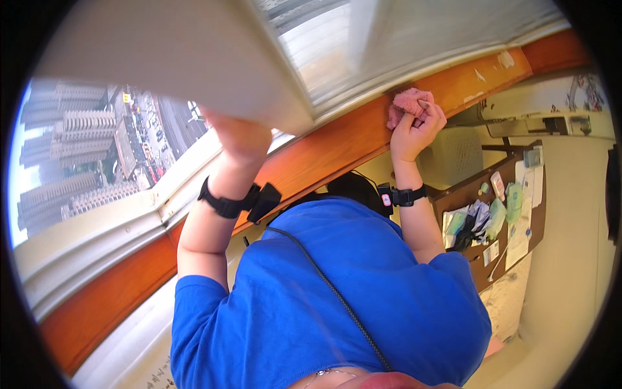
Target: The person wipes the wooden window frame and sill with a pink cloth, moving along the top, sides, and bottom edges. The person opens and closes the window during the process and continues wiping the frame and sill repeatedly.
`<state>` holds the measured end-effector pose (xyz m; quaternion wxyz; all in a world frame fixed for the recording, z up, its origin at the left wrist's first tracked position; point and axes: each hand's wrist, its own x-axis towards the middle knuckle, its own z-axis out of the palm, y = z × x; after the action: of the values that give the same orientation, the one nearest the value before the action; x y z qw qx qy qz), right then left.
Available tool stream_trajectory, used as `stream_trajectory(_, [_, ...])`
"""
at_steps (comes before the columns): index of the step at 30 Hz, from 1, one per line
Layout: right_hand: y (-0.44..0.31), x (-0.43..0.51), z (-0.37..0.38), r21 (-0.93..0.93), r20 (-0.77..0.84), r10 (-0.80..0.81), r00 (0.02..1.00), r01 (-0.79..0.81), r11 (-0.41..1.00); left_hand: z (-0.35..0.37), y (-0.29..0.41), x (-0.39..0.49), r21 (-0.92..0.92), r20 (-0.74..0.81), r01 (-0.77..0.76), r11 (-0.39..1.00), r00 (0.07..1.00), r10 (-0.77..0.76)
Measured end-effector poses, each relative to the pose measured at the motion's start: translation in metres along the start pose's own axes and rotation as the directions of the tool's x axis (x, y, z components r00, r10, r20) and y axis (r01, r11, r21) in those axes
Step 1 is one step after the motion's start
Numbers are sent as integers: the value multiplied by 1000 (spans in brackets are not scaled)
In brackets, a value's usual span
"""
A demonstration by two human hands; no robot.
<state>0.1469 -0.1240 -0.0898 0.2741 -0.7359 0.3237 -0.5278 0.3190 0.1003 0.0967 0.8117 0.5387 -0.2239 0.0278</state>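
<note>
My right hand [414, 130] grips a bunched pink cloth [412, 101] just above the orange-brown wooden windowsill [335, 133]. Behind the cloth run the pale window frame and the dusty-looking glass pane [413, 48]. On the other side, my left hand [238, 136] reaches up to the open window gap. A broad pale panel [170, 53], seemingly a window sash, covers its fingers, so its grip is hidden. Black straps with small devices circle both wrists.
Through the open window, high-rise buildings [87, 131] and a road with vehicles lie far below. The white window track [121, 248] runs along the sill. To the right, a brown table [486, 265] holds plastic bags, a bottle and papers. Worn, peeling patches [505, 59] mark the sill.
</note>
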Motion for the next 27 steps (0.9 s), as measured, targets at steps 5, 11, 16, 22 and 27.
stream_trajectory(5, [10,-2,6,107,-2,-28,1000,28,994,42,-36,-1,-158,191,-1,987,981,31])
stream_trajectory(11, [12,-3,7,425,104,28,994,-70,903,108,-35,22,269,173,-539,798,843,510])
stream_trajectory(16, [12,-3,1,227,159,-87,983,49,973,124,-33,16,269,85,-465,843,884,460])
stream_trajectory(22, [-3,0,-21,457,405,139,904,-332,825,87,-30,-15,124,174,-323,938,938,300])
stream_trajectory(27, [-77,-13,-50,329,491,-227,841,62,942,-50,-20,-61,300,231,149,942,947,-223])
